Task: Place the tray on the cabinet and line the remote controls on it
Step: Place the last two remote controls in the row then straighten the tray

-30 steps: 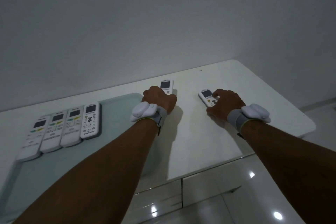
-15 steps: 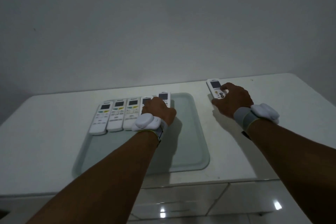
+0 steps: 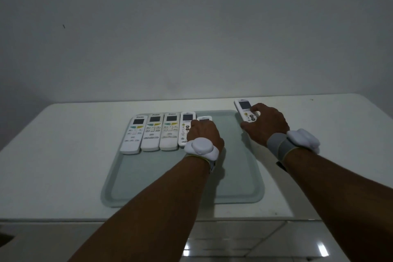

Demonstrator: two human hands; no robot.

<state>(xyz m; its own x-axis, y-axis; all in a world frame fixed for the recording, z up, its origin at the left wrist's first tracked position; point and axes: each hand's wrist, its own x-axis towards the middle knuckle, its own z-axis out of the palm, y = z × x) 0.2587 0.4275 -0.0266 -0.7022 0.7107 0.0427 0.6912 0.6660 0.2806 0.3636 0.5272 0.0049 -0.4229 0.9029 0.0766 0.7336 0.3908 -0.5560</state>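
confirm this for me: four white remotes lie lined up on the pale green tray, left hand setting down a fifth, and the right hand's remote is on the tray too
Not quite. In the head view the right hand holds its white remote on the white cabinet top, just beyond the pale green tray. The rest is right.

Both arms extended; left hand (image 3: pixel 204 134) palm-down, right hand (image 3: pixel 265 126) curled.

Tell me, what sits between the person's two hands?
In the head view, only a bare strip of the pale green tray and its right rim lie between the left hand and right hand.
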